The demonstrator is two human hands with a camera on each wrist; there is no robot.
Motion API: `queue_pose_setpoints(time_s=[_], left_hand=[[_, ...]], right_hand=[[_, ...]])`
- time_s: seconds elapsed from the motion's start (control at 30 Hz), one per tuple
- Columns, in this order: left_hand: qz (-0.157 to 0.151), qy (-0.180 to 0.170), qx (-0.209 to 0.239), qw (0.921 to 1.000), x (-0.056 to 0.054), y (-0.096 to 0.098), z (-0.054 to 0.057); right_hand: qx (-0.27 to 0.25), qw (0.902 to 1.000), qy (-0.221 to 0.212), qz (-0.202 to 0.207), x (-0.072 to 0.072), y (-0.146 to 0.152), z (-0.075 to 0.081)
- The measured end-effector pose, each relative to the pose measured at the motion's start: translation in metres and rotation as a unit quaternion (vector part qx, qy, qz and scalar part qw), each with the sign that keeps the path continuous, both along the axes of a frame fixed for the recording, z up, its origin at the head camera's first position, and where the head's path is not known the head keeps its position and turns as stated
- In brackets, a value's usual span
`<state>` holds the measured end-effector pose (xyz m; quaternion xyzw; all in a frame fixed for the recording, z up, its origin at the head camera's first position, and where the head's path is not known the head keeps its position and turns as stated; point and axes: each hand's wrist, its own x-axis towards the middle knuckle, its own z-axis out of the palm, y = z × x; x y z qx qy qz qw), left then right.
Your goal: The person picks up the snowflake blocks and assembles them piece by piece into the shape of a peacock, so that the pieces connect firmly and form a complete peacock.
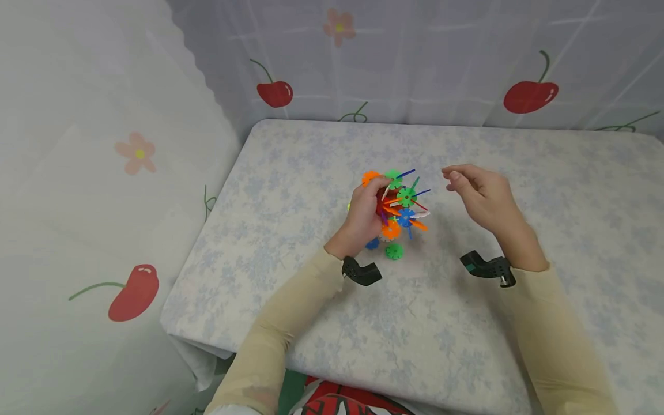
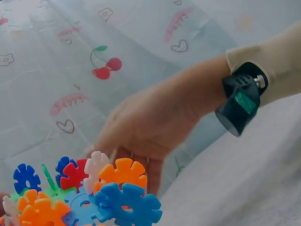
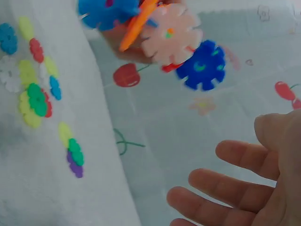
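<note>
My left hand grips a ball-like cluster of notched plastic flower discs, slotted together and pointing out in many directions. Green, orange, blue, red and white discs stick out on its right side; the palm hides its left part. To the right of it, apart from the cluster, my right hand is raised with nothing in it. Its fingers are spread and slightly bent in the right wrist view. In the left wrist view, light blue discs and an orange disc overlap the right hand's fingertips.
Loose flower discs lie on the tablecloth below the cluster, among them a green one and a blue one. The right wrist view shows several more, including a purple disc. A cherry-printed curtain hangs behind the table.
</note>
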<state>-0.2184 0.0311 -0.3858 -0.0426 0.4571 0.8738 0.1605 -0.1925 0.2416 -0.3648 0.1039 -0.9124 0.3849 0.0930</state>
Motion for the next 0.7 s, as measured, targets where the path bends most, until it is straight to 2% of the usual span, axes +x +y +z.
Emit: queue_pose_setpoints(time_s=[0.13, 0.2, 0.3, 0.4, 0.5, 0.63, 0.7], left_hand=[[0.021, -0.014, 0.007, 0.9997, -0.003, 0.000, -0.001], [0.025, -0.011, 0.011, 0.9996, -0.003, 0.000, 0.002], [0.039, -0.003, 0.020, 0.9990, -0.003, -0.001, 0.006], [0.054, -0.001, 0.036, 0.9979, -0.002, -0.001, 0.009], [0.064, -0.007, 0.051, 0.9966, -0.002, 0.001, 0.010], [0.059, 0.000, 0.051, 0.9969, 0.000, 0.003, 0.011], [0.055, 0.007, 0.043, 0.9975, 0.002, 0.004, 0.012]], right_hand=[[0.024, 0.9945, -0.102, 0.011, -0.014, -0.001, -0.022], [0.033, 0.9908, -0.128, 0.027, -0.018, -0.006, -0.030], [0.052, 0.9868, -0.145, 0.050, -0.021, -0.016, -0.040], [0.075, 0.9852, -0.140, 0.065, -0.022, -0.027, -0.052], [0.090, 0.9878, -0.102, 0.076, -0.020, -0.037, -0.065], [0.084, 0.9919, -0.050, 0.082, -0.014, -0.045, -0.076], [0.083, 0.9926, -0.045, 0.077, -0.011, -0.047, -0.078]])
